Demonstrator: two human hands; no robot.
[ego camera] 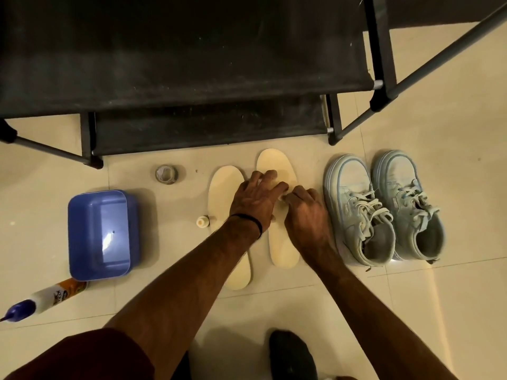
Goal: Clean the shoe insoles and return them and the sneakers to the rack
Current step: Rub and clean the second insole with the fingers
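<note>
Two cream insoles (282, 242) flat on the floor, side by side, toes toward the rack (192, 64). Just right of them, a pair of pale blue sneakers (384, 207), upright, laces loose, toes likewise toward the rack. Rack black, two dusty fabric shelves, directly beyond insoles.

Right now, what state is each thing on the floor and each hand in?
Left cream foam insole: flat on floor, out of shoe.
Right cream foam insole: flat, under both hands.
Pale blue lace-up sneakers: upright, side by side, off rack.
Blue plastic tub: upright, open.
Black fabric shoe rack: shelves bare.
Left hand: fingers spread, pressing insole.
Right hand: curled, pinching something small and white.
</note>
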